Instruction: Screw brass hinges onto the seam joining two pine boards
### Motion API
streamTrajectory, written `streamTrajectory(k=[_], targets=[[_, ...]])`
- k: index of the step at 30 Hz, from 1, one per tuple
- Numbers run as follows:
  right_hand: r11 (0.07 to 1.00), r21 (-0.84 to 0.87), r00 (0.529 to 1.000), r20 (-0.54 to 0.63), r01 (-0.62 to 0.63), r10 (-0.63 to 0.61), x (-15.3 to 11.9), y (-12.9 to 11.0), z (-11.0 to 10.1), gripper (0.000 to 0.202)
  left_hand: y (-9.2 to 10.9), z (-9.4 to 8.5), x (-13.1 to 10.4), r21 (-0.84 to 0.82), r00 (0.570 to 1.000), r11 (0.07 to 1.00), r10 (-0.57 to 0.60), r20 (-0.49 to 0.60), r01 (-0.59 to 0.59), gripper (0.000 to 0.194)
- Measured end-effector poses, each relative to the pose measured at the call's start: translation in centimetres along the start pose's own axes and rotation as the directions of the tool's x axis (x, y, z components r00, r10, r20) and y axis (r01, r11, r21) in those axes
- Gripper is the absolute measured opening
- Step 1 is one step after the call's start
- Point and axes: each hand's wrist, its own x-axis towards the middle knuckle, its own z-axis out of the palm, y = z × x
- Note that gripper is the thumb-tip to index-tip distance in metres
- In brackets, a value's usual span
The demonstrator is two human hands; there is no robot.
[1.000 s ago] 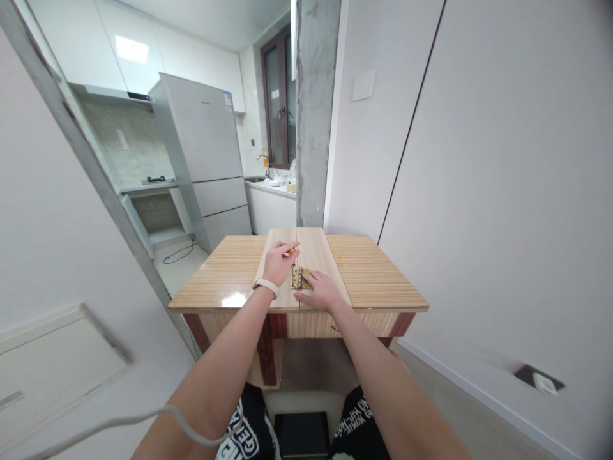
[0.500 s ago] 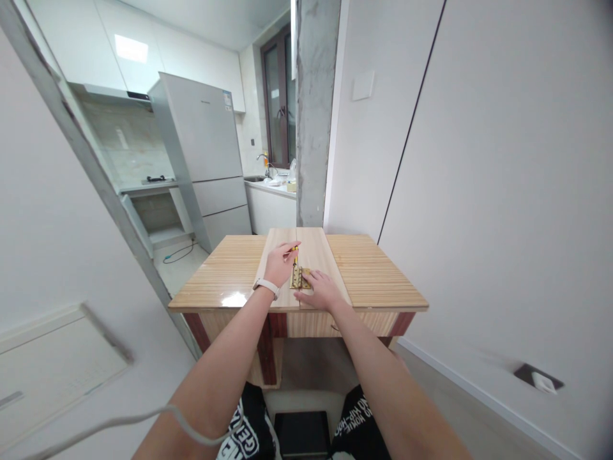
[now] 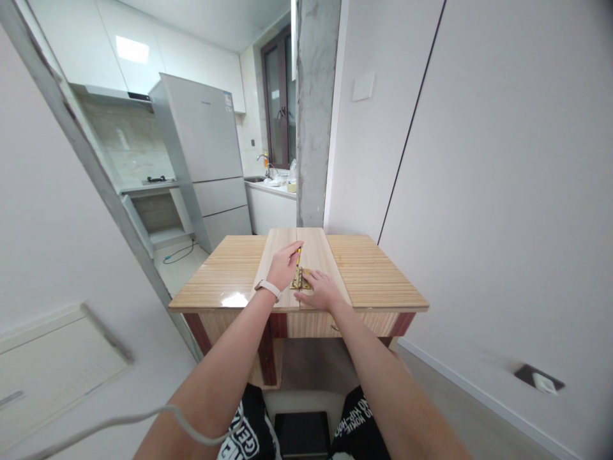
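Head view shows the left hand (image 3: 283, 265) with its thumb and fingers closed together on a slender yellow tool (image 3: 299, 255), which stands steeply, its lower end pointing down toward a brass-coloured butt hinge (image 3: 301, 278). Whether that is a screwdriver or a marker is too small to tell, and so is whether its tip touches the metal. The right hand (image 3: 324, 291) lies low with thumb and fingers apart; its fingertips rest at the hinge's right leaf, while the thumb reaches just beside the near edge.

Beneath both hands, the hinge lies unfolded across the seam between two pale boards, its knuckle running along the join, one leaf on the left board (image 3: 283, 236) and the other on the right board (image 3: 317, 249). These boards sit side by side on a wood-grain table (image 3: 378, 271), with a drawer front (image 3: 311, 324) below the near edge.

The step in hand looks like working the tool at the left leaf while the right hand steadies the piece. From this pose, the next move seems to call for keeping the hinge flat and its knuckle true to the seam, with the tool lined up over one hole. Farther off, beyond the table, stands a grey refrigerator (image 3: 201, 134).
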Motion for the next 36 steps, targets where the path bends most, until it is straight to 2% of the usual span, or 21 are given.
streamTrajectory(k=[4,7,14,17,22,27,32,36], targets=[[1.0,0.001,1.0,0.002,-0.008,0.008,0.0,0.0,0.0,0.093,-0.3,0.3,-0.2,-0.083,0.998,0.995,-0.054,0.01,0.055,0.04],[1.0,0.004,1.0,0.021,-0.013,0.013,0.0,0.0,-0.1,0.094,-0.6,0.3,-0.2,-0.12,0.997,0.99,-0.074,-0.024,0.071,0.038],[1.0,0.009,0.998,0.052,-0.025,0.024,0.0,-0.1,-0.3,0.097,-1.1,-0.3,-0.2,0.007,0.99,0.997,-0.081,-0.114,0.082,0.03],[1.0,0.007,0.999,0.048,-0.02,0.02,0.0,-0.2,-0.4,0.097,-1.4,-0.3,-0.1,0.062,0.994,0.996,-0.057,-0.091,0.063,0.031],[1.0,0.011,1.0,0.02,-0.001,0.0,-0.1,-0.2,-0.3,0.092,-1.3,-0.4,0.0,0.038,1.0,0.999,0.008,-0.027,-0.007,0.039],[1.0,0.011,1.0,0.002,0.005,-0.005,-0.2,-0.1,-0.3,0.092,-1.3,-0.1,0.0,-0.044,0.999,0.998,-0.035,0.013,0.035,0.042],[1.0,0.006,1.0,0.009,0.001,-0.001,0.0,0.0,-0.2,0.093,-1.8,0.2,0.0,-0.081,0.994,0.993,-0.092,-0.052,0.087,0.036],[1.0,-0.004,1.0,0.018,-0.011,0.011,0.0,0.1,0.0,0.095,-1.9,0.0,0.0,-0.021,0.988,0.995,-0.095,-0.124,0.093,0.032]])
